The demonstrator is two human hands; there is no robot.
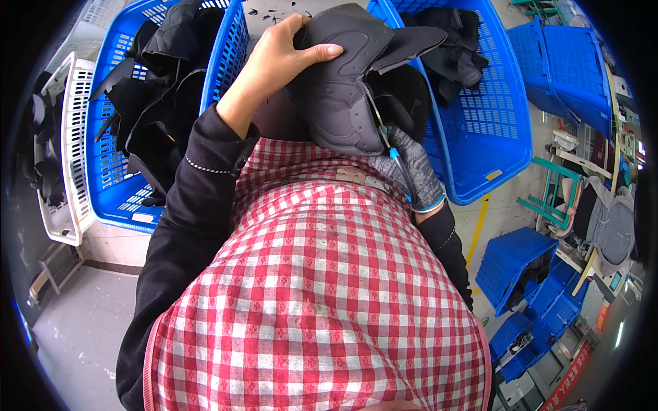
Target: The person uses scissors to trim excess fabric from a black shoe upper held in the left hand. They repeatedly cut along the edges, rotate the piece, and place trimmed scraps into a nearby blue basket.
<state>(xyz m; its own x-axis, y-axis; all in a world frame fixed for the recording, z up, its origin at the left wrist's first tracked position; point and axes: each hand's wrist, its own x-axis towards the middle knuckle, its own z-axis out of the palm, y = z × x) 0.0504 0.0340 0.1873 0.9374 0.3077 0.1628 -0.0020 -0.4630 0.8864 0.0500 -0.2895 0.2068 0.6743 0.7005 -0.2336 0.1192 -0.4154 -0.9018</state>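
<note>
My left hand [288, 55] grips the upper edge of a black, moulded shoe upper [339, 82], thumb on its face and fingers behind. The piece has raised padded panels and rows of small holes, and a flap folds out to its right. My right hand [411, 164], in a grey glove, is closed around a slim tool [396, 161] with a thin metal shaft or blade and a blue band. The tool's metal part runs along the right edge of the shoe upper; its exact kind is unclear. Most of the right fingers are hidden.
A blue basket [219, 68] full of black pieces stands to the left, beside a white basket [77, 151]. Another blue basket [497, 116] with black pieces is at the right. Farther right are more blue baskets [517, 257] and a green metal frame [548, 198].
</note>
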